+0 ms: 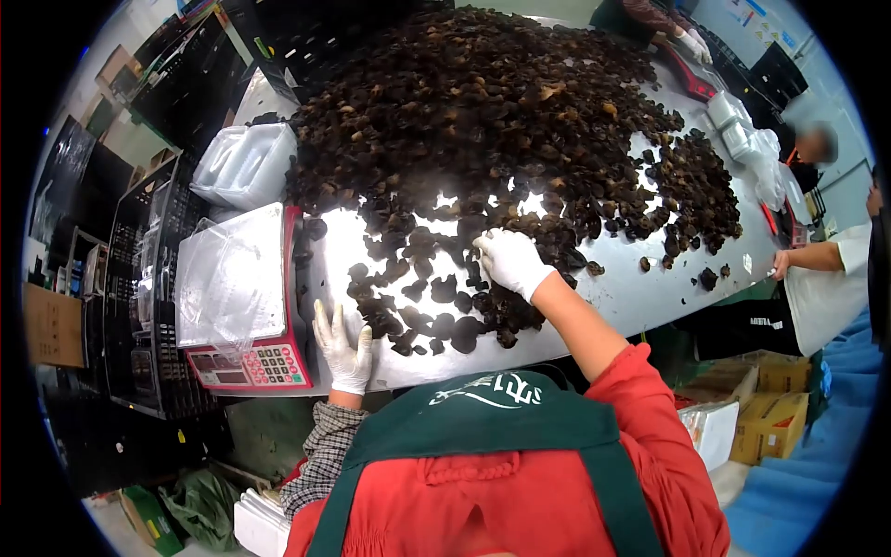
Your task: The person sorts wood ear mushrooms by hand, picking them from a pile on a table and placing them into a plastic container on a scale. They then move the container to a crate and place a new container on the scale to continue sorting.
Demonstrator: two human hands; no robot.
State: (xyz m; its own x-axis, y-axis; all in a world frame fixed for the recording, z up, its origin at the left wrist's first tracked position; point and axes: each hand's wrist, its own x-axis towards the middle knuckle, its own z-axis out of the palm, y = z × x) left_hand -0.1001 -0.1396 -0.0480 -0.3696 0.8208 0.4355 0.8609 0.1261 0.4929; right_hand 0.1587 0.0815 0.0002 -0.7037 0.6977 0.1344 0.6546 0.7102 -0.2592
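Dark brown, mushroom-like pieces [483, 121] lie in a large heap on a shiny metal table [408, 371], with looser ones towards the near edge. My right hand [511, 262], in a white glove, rests among the pieces at the near side of the heap; its fingers are bent down and pressed together, and what they hold is hidden. My left hand [343, 348], gloved too, lies on the bare metal near the front edge, fingers spread, with nothing in it. Just left of it stands a red scale [255, 366] with a plastic-covered plate [232, 278].
White trays [243, 162] are stacked behind the scale. Black crates [139, 297] stand at the left. At the right edge a co-worker's hand [784, 264] touches the table side; another person's gloved hands [694, 45] are at the far right, by a second red scale [687, 74]. Boxes [768, 427] stand below.
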